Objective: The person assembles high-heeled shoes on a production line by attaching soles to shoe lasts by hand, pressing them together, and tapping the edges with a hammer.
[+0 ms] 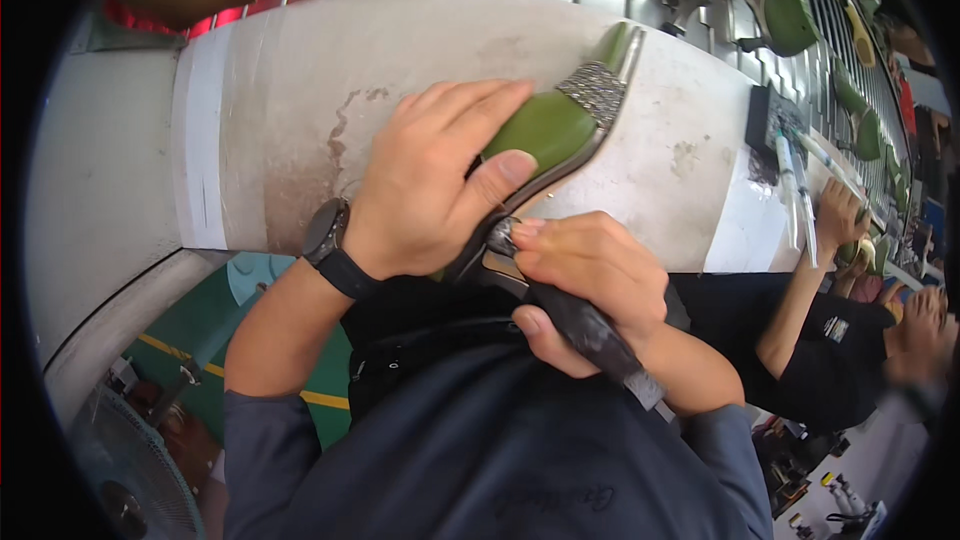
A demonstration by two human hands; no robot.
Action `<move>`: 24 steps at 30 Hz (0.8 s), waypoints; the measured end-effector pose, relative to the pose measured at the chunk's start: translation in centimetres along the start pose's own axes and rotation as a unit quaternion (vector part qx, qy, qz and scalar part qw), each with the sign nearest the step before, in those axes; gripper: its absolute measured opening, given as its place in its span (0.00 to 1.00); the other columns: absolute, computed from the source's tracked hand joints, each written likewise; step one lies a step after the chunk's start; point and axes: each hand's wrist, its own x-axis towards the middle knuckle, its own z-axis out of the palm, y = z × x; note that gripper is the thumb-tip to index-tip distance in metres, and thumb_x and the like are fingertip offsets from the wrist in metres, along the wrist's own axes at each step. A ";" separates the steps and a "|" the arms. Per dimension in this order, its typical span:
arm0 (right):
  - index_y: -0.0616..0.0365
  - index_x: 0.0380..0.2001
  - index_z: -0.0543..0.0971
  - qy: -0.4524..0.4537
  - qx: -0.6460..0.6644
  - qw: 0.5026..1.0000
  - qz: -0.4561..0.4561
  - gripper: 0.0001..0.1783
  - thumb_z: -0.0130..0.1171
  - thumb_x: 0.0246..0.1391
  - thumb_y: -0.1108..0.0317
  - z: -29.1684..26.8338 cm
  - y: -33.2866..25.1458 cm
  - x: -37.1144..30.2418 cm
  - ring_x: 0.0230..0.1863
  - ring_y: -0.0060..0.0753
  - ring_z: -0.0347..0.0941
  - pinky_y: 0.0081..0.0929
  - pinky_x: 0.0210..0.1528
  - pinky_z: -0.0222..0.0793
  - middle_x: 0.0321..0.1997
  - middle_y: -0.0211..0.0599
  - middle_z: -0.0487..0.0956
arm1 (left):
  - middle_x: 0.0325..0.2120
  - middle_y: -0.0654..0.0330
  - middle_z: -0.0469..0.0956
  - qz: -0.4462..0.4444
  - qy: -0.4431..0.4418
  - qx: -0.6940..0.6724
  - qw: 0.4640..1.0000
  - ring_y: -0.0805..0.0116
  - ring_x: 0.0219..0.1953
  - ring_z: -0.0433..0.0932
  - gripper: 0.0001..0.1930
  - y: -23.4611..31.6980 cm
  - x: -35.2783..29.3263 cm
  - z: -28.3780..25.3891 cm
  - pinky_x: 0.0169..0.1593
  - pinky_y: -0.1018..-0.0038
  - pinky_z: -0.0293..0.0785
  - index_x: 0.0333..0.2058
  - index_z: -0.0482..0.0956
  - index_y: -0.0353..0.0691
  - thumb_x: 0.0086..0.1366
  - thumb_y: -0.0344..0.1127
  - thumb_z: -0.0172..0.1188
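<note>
Bench (300, 90): a broad, pale grey, stained work surface fills the upper half of the view. Its edges bend with the lens, and its left end runs into the dark rim at 9 o'clock.

Torso (480, 450): the person's dark blue top fills the 6 o'clock area and hides whatever lies under the hands.

Co-worker (840, 340): a second person in black at 3 o'clock, cut off by the rim. One hand rests on the bench; what it works on is too small to make out.

Rack (800, 0): a slatted belt at 1 o'clock carries more green shoes, blurred and shrinking toward the edge.

Fan (130, 480): a wire guard at 7 o'clock, partly cut off.

Shoe (550, 125): a green high-heeled shoe lies at centre, tilted, toe toward 1 o'clock, with a studded silver band across it. Its rear half is hidden under the left hand.

Left hand (430, 180): with a black watch at the wrist, it wraps firmly over the shoe, fingers laid across the green upper and thumb pressed on its side, pinning it against the bench edge.

Right hand (590, 280): just at 5 o'clock of the left hand and touching it, it is clenched tight around a tool.

Tool (590, 330): a dark, rod-like handle runs toward 5 o'clock. Its metal tip (500, 237) meets the heel end of the shoe; the exact contact point is hidden between the thumbs.
</note>
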 end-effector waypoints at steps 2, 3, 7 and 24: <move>0.65 0.43 0.85 -0.007 0.038 0.999 0.021 0.19 0.75 0.45 0.73 -0.7 0.1 0.2 0.46 0.49 0.86 0.37 0.49 0.83 0.44 0.49 0.87 | 0.58 0.41 0.78 -0.023 -0.014 -0.020 0.999 0.42 0.57 0.77 0.27 0.2 0.4 -0.3 0.63 0.58 0.71 0.63 0.75 0.28 0.76 0.45 0.57; 0.64 0.45 0.85 -0.004 0.081 0.995 0.051 0.19 0.74 0.48 0.73 -1.4 0.6 -0.2 0.48 0.51 0.86 0.38 0.51 0.83 0.45 0.50 0.87 | 0.58 0.39 0.77 -0.043 -0.048 -0.025 0.998 0.42 0.58 0.77 0.30 0.3 0.8 -0.4 0.63 0.58 0.71 0.64 0.73 0.27 0.73 0.46 0.61; 0.67 0.52 0.82 0.179 0.191 0.942 0.207 0.16 0.64 0.61 0.75 -5.2 0.3 -0.1 0.51 0.36 0.85 0.30 0.59 0.77 0.48 0.49 0.87 | 0.56 0.35 0.78 -0.084 -0.040 0.020 0.995 0.40 0.58 0.78 0.44 3.0 3.9 0.7 0.61 0.57 0.74 0.68 0.66 0.27 0.62 0.50 0.72; 0.62 0.46 0.85 0.202 0.211 0.860 0.418 0.15 0.63 0.67 0.61 -8.6 11.4 7.8 0.51 0.30 0.83 0.29 0.55 0.78 0.47 0.40 0.87 | 0.43 0.39 0.80 -0.074 -0.059 0.072 0.993 0.37 0.46 0.80 0.41 3.7 5.8 2.7 0.51 0.50 0.77 0.64 0.67 0.26 0.56 0.41 0.73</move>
